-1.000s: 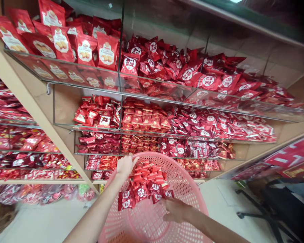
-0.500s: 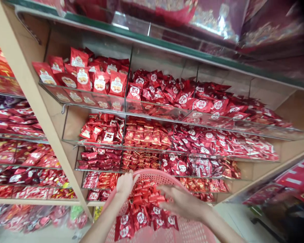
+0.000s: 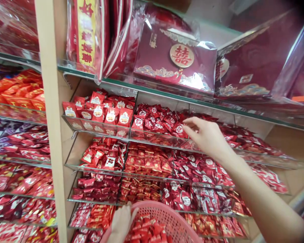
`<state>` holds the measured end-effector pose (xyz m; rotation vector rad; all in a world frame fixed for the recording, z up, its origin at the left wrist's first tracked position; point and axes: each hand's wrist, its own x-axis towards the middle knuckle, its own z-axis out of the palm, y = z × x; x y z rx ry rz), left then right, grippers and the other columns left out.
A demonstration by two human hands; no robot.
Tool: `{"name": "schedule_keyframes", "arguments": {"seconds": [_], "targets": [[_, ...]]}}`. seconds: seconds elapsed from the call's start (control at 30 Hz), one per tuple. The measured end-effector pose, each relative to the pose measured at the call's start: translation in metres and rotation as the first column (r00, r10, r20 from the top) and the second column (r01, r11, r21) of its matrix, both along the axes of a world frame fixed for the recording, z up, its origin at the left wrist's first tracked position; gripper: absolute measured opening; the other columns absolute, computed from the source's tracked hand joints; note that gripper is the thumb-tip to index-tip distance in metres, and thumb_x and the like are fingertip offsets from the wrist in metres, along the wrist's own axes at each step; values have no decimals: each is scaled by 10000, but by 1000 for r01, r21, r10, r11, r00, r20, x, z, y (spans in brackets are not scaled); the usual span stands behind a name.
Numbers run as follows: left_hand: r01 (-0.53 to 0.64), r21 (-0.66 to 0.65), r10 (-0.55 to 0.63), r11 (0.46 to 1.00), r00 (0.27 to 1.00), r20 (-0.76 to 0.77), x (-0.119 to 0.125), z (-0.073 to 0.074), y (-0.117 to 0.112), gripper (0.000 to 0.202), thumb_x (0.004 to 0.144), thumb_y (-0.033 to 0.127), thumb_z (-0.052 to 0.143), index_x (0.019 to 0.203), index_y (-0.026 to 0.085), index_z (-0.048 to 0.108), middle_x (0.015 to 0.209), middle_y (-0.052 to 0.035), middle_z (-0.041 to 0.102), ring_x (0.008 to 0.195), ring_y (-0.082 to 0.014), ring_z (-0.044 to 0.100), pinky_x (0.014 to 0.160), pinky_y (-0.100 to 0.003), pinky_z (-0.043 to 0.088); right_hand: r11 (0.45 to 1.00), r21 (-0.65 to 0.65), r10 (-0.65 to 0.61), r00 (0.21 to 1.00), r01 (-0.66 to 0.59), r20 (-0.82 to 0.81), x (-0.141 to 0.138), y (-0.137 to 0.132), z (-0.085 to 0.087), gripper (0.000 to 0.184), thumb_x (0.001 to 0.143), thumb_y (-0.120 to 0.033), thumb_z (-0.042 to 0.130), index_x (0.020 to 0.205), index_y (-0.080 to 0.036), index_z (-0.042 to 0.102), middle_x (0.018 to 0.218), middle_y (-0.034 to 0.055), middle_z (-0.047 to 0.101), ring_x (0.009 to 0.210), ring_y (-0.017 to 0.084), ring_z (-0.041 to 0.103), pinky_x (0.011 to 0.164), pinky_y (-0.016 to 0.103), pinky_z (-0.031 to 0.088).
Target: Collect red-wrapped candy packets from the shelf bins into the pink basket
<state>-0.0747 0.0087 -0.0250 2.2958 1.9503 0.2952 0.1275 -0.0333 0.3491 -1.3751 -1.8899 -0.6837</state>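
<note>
My left hand (image 3: 121, 221) is closed on the left rim of a pink perforated plastic basket (image 3: 174, 217) at the bottom of the view. Small red wrapped sweets (image 3: 148, 231) lie inside it. My right hand (image 3: 205, 135) is raised to the upper candy shelf, its thumb and fingers apart. Its fingertips are beside red packets with white round labels (image 3: 158, 126), piled behind a clear shelf lip. Whether they touch a packet I cannot tell. Nothing shows between the fingers.
Red packets with biscuit pictures (image 3: 111, 116) fill the compartment to the left. Above, a glass shelf (image 3: 162, 89) bears maroon boxes in clear wrap (image 3: 177, 60). Lower tiers hold more wrapped sweets (image 3: 147, 162). A pale wooden upright (image 3: 51, 118) divides this rack from the left one.
My right hand has left the basket and gone up to the upper candy shelf. The view has tilted upward, showing the maroon boxes. My left hand still grips the basket rim.
</note>
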Motion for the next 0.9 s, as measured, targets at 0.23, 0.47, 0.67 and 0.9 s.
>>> {"name": "schedule_keyframes", "arguments": {"seconds": [0.23,0.47,0.67,0.9], "targets": [[-4,8,4,1000,1000,13,-1,2,-1,515,800,430,186,1061,138,521,834,-112,629,772,-237,581,654,-331,434,956,64,-294,946,287,134,11,26,10,262,735,-388,479,852,-171,569,794,64,536,738,190,514,659,323,398],[0,9,0,1000,1000,26,-1,-5,2,502,800,445,186,1019,162,538,832,-102,636,755,-216,592,640,-316,435,978,-48,208,946,-202,248,-25,29,6,275,764,-400,466,928,-195,550,920,53,501,867,174,459,773,330,364],[5,-32,-4,999,999,50,-1,1,1,518,791,464,192,1062,156,507,853,-105,635,782,-226,590,642,-317,434,927,-190,354,922,-324,156,-40,43,0,143,778,-249,468,829,-172,578,839,23,556,828,130,493,770,290,360],[1,-17,0,1000,1000,12,-1,-7,5,511,799,431,202,1106,141,489,877,-118,627,808,-235,581,679,-338,432,879,-176,387,879,-443,-277,-28,52,21,206,733,-293,501,813,-131,598,763,24,618,667,106,536,640,242,409]]}}
